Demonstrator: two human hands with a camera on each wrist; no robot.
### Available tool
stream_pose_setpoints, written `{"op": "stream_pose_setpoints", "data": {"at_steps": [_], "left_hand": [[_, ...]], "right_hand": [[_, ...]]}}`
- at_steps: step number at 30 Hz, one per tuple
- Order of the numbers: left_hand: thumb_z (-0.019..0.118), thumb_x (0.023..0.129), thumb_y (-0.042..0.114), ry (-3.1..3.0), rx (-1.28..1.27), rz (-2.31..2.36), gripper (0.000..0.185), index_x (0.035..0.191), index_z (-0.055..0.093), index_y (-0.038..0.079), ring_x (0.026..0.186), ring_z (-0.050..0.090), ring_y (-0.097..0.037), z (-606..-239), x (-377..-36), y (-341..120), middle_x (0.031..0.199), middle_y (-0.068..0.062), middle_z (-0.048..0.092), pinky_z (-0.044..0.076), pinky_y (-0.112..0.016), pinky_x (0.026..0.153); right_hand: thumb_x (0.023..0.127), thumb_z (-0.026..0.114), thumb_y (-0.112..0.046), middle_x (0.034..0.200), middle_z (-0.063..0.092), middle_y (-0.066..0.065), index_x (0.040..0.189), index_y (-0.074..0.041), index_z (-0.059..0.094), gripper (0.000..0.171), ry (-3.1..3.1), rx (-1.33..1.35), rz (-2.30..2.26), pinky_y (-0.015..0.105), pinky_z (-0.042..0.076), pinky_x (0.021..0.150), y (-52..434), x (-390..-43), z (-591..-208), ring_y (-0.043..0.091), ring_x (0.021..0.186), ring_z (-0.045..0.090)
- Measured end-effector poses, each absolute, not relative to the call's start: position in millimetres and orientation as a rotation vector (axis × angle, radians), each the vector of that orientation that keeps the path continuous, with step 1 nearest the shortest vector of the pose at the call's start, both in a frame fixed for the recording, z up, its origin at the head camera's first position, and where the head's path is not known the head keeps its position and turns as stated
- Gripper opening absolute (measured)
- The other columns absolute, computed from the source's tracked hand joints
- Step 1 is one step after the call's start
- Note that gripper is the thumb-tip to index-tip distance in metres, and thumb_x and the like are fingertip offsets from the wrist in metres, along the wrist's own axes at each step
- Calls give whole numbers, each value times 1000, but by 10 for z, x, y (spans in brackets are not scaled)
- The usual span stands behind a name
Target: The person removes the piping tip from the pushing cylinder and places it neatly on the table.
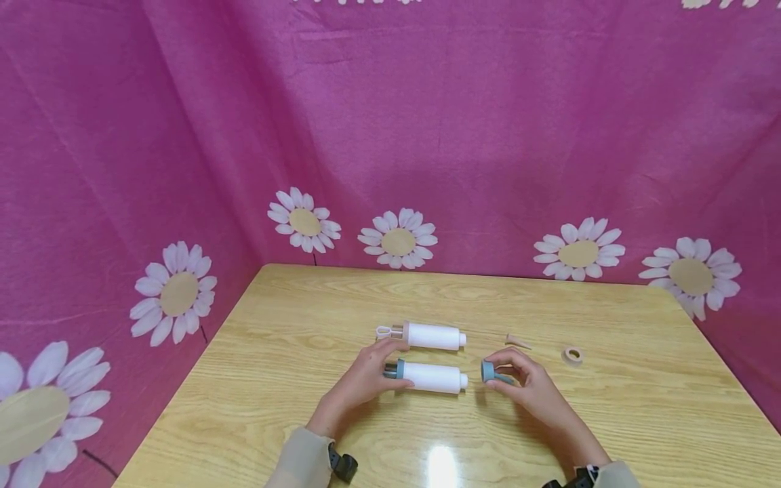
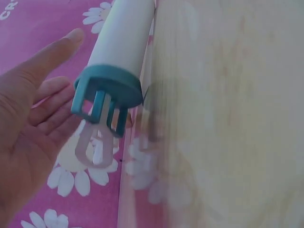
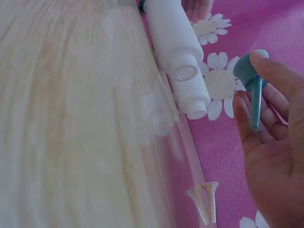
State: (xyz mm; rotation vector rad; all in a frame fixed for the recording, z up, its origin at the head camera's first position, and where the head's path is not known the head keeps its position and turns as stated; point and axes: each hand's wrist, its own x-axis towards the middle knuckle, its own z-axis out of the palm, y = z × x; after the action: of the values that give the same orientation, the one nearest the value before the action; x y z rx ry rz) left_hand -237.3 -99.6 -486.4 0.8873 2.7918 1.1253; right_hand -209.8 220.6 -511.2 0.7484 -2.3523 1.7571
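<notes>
- My left hand (image 1: 365, 377) rests on the wooden table (image 1: 256, 379) at the blue-capped end of the near white tube (image 1: 433, 377). My fingers touch that end; from the wrist view they look fairly straight beside the blue end cap (image 2: 108, 95), so the hand is relaxed rather than clenched around it.
- That near tube lies flat on its side, running left to right between my two hands, with its narrow white nozzle pointing toward my right hand (image 1: 529, 386).
- My right hand pinches a small blue nozzle piece (image 1: 491, 373) between thumb and fingers, just off the tube's nozzle end and not touching it. In the right wrist view the blue piece (image 3: 251, 80) lies across my fingertips.
- Just behind, a second white tube (image 1: 432, 336) lies parallel to the first, with a beige end cap and a pale loop at its left end.
- Farther right sit a small beige cone tip (image 1: 517, 341) and, beyond it, a beige ring (image 1: 571, 355), well apart from my hands.
- A pink daisy-print cloth (image 1: 464, 135) stands behind the table.
</notes>
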Motion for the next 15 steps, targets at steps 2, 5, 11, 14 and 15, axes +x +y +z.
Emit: {"op": "stream_pose_setpoints", "data": {"at_steps": [2,5,11,14,15], "left_hand": [[81,80,28,2796,894,1188,58,130,59,7,128,55,-26,-4846,-2349,-956,135,-9,59,46,-43,108],[82,80,25,2827,926,1255,55,128,61,9,126,57,-24,-4835,-2316,-888,131,-8,61,48,-41,107],[84,77,21,2882,1026,1351,51,122,64,9,120,61,-22,-4835,-2275,-735,124,-8,66,50,-36,103],[84,76,20,2892,1093,1365,50,120,65,7,117,63,-22,-4863,-2265,-655,121,-7,68,52,-33,101],[84,76,20,2897,1121,1361,49,119,66,7,115,64,-21,-4876,-2260,-631,120,-7,68,53,-33,100]], "right_hand": [[85,70,3,107,62,-12,115,4,60,31,-2343,753,1764,12,51,90,2194,-2100,-5116,-5,99,59],[85,70,3,108,62,-13,114,4,60,30,-2333,760,1766,12,51,89,2169,-2103,-5119,-4,99,60],[85,69,5,108,62,-10,114,4,61,30,-2308,789,1767,14,52,89,2102,-2125,-5138,-4,99,61],[85,70,5,108,62,-9,113,3,61,30,-2298,798,1762,15,52,89,2054,-2137,-5147,-4,99,61],[85,70,4,108,62,-9,113,3,62,30,-2297,803,1761,15,52,89,2034,-2139,-5145,-4,100,61]]}}
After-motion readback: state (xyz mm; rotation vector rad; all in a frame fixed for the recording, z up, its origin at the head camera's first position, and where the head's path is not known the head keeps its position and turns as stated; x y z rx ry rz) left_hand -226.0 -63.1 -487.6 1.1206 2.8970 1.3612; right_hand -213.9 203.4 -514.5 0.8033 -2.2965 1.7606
